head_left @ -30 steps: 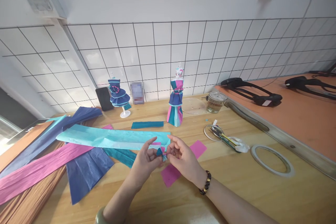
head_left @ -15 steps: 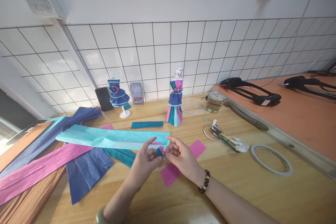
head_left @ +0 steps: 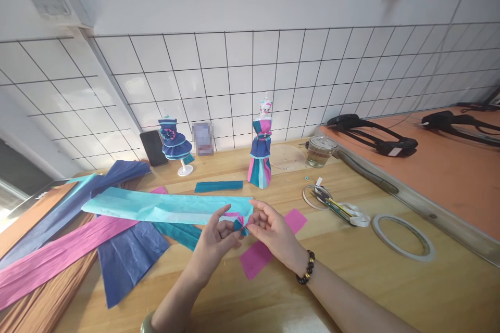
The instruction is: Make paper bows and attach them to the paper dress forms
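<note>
In the head view, our only one, we have a small pleated fan of blue and pink crepe paper (head_left: pixel 240 224) between the two hands, just above the wooden desk (head_left: pixel 390 276). The fingers of the right hand (head_left: pixel 275 234) are closed in a pinch on its right edge, index finger raised; those of the left hand (head_left: pixel 213 244) curl against its left side, index finger also lifted, though we cannot tell whether they grip it. We would judge the paper soft, so we should pinch lightly at the gathered point, leave the pleats uncrushed and turn the piece with small finger movements. Under the right fingers lies a flat bright-pink paper strip (head_left: pixel 255 260); behind and left of the fingers stretches a long pale-turquoise paper sheet (head_left: pixel 136 205). Beyond them stands a slim figure in a pink, teal and navy paper dress (head_left: pixel 260 148). Well to their right rests a flat white ring of tape (head_left: pixel 428 255), and farthest off rises a white tiled wall (head_left: pixel 238 83).
</note>
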A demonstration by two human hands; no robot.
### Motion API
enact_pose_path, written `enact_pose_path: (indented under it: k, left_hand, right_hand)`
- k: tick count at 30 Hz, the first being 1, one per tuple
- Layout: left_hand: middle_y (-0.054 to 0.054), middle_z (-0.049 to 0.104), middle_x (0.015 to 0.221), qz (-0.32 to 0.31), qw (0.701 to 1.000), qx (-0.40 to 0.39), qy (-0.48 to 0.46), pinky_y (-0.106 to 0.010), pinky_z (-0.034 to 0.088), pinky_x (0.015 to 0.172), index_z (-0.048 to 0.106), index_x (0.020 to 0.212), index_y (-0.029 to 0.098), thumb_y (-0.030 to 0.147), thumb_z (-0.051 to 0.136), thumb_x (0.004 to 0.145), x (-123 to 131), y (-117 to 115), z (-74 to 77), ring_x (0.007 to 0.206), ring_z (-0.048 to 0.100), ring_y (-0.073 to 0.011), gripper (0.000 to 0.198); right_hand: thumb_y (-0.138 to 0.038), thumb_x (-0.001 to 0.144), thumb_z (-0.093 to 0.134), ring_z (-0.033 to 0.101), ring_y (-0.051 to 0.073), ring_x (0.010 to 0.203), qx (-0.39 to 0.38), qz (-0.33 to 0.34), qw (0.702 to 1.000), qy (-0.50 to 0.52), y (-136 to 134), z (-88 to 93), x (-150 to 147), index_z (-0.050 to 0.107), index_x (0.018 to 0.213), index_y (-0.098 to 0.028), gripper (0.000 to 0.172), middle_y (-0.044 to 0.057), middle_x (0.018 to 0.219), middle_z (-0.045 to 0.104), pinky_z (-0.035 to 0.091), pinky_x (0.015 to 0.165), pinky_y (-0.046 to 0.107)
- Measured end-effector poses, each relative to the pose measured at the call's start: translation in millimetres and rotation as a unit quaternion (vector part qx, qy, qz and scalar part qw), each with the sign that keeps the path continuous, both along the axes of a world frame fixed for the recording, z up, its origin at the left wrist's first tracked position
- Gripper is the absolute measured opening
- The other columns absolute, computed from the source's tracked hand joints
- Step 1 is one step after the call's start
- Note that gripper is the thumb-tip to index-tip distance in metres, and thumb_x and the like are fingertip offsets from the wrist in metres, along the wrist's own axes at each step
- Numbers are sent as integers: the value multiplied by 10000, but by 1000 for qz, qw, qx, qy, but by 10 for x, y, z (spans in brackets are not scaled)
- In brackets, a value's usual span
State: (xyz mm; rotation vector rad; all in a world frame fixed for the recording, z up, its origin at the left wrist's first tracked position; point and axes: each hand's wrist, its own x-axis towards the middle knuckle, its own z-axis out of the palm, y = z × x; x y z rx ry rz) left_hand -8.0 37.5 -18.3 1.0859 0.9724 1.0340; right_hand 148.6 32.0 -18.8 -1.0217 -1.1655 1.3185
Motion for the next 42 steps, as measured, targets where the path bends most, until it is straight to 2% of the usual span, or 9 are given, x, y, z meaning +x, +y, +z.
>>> enact_pose_path:
  k: [4,7,16,19,23,26,31,38,42]
  left_hand:
    - [48,529,643,-49,999,-12,-11,-309,459,642,390,1260,217,244,692,639,-26,3,-47,637,572,-139,691]
    - [48,512,652,-51,998,-23,-25,-309,459,628,421,1229,216,231,687,642,-30,20,-98,617,575,-135,645]
    - [-20,609,703,10,998,-37,-58,-296,455,575,404,1223,193,328,716,614,69,19,-138,633,589,-164,697]
    - [-1,589,696,7,997,-42,-60,-296,461,588,414,1214,213,332,723,615,70,16,-162,666,600,-178,685]
    - [22,564,644,-17,998,-36,-54,-289,462,597,419,1226,207,305,720,624,53,18,-190,626,583,-154,680]
    - [5,595,676,-3,998,-37,-52,-286,467,589,428,1218,194,302,721,606,67,11,-163,618,586,-154,687]
    - [1,609,656,39,998,-14,-40,-286,467,562,429,1210,176,304,722,582,119,-5,-76,586,585,-157,705]
    - [-10,625,696,25,999,-8,-39,-297,471,601,409,1219,181,315,728,560,212,-52,-27,604,584,-155,744]
    - [61,524,553,-7,1000,7,-24,-256,435,550,414,1219,158,272,734,537,293,-58,-91,519,523,-118,762]
  right_hand:
    - [-250,696,649,568,131,710,-13,10,1000,-8,-28,30,-34,450,1158,-192,507,-25,729,567,455,694,289]
    - [-243,701,645,563,129,722,-17,10,1000,-3,-31,37,-31,441,1165,-194,509,-26,735,562,454,701,286]
    - [-243,701,647,562,127,691,-30,-19,999,22,41,57,28,459,1141,-193,481,-28,715,564,449,690,283]
    - [-219,708,631,551,120,660,-18,-6,1000,12,35,26,0,465,1139,-197,462,-31,717,554,449,649,270]
    - [-194,714,620,543,114,655,1,19,1000,-1,14,-51,-44,469,1146,-199,458,-27,732,559,435,609,250]
    - [-238,729,620,557,119,681,-5,23,1000,15,25,-58,-35,451,1159,-189,464,-25,735,558,442,636,257]
    - [-345,763,585,586,119,658,-26,-12,999,24,89,57,79,443,1146,-186,439,-18,775,568,450,654,276]
    - [-202,683,652,628,166,680,-35,35,999,-14,-25,166,211,507,1106,-156,450,1,730,636,463,663,313]
    - [-127,661,630,623,171,766,-26,16,999,-24,-186,160,225,484,1124,-168,487,5,777,642,465,700,310]
